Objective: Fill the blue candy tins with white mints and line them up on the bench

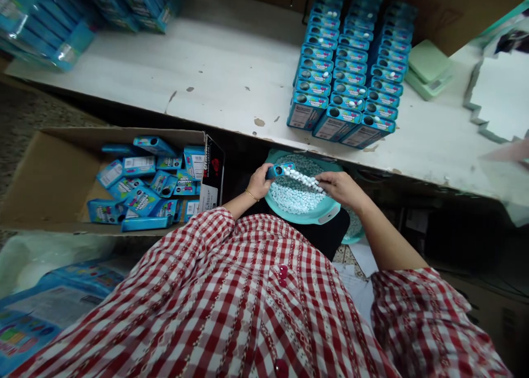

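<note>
My left hand (260, 182) is closed around a small blue candy tin (275, 171), its dark round opening facing up. Between my right hand (341, 189) and the tin stretches a line of small white candies (305, 179), heaped on what looks like a narrow scoop, mostly covered by them. The fingers of that hand are pinched on the scoop's near end, and its other end reaches the tin's opening. Below both hands sits a turquoise basin (316, 219) at my lap, holding many loose pale candies (291, 197).
On the left, a cardboard box (53, 179) contains several jumbled blue tins (142, 200). Rows of upright tins (347, 69) stand on the worn white table (223, 75), beside a pale green scale (430, 69). Wrapped blue packs (45, 25) lie at the far left.
</note>
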{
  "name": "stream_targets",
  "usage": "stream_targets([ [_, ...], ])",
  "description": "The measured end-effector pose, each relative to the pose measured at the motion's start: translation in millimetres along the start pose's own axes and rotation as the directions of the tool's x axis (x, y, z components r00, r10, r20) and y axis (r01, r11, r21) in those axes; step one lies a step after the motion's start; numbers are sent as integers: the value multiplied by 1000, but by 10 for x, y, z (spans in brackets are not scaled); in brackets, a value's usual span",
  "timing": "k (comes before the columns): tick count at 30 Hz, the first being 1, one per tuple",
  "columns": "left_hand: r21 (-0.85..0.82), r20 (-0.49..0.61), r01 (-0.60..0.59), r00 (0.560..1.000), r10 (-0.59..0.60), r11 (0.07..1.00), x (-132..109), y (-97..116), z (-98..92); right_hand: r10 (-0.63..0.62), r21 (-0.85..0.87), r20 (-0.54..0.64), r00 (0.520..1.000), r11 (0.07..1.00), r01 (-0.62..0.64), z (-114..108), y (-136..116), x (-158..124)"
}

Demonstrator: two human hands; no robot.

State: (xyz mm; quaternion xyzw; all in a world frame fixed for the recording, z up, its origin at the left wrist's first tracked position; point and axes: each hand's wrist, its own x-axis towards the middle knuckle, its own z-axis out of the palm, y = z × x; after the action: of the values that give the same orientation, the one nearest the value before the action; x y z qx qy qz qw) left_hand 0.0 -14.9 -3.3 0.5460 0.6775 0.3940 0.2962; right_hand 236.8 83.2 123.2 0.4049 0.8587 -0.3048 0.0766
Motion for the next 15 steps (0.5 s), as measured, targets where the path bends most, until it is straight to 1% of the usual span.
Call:
stream_targets([
  [2,10,32,-40,999,39,999,5,36,34,16,-93,12,1000,996,-15,-76,-127,54],
  [6,24,79,-96,992,94,995,12,83,96,83,-282,46,996,957,-66,-132,-400,156],
  [8,28,90,-101,991,98,995,14,86,113,135,-361,53,989,926,-107,-162,-524,152],
  [10,27,86,-95,992,92,995,15,78,111,158,-415,53,986,902,-122,-216,-589,90],
  [12,19,67,-82,994,80,996,10,62,82,145,-411,41,989,904,-116,-281,-548,-15],
  [15,-16,35,-74,997,75,997,-16,34,-2,106,-275,-5,994,956,-104,-297,-281,-148],
])
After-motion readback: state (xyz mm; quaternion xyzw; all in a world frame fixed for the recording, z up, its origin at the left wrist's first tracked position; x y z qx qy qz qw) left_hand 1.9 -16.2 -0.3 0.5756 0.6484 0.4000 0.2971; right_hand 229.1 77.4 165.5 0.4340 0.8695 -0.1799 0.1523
